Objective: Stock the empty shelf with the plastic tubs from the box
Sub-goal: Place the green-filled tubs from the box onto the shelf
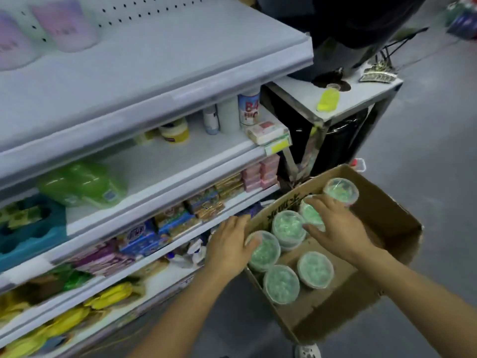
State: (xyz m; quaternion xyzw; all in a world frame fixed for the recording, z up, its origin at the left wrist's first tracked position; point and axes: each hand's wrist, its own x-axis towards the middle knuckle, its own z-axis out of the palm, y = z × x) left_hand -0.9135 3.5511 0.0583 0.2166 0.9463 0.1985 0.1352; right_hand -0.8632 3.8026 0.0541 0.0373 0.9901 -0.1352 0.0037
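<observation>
Now: left hand grips a green-filled tub, right hand apparently curls round another. Lift both straight up, clear of cardboard box.

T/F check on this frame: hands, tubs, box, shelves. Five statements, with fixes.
1. Both hands are down at the box. True.
2. The right hand touches a tub. True.
3. The tubs hold red contents. False: green.
4. The left hand holds a tub up at the top shelf. False: it rests on a tub at the box's near wall.
5. The box sits on a shelf. False: on the floor.
</observation>
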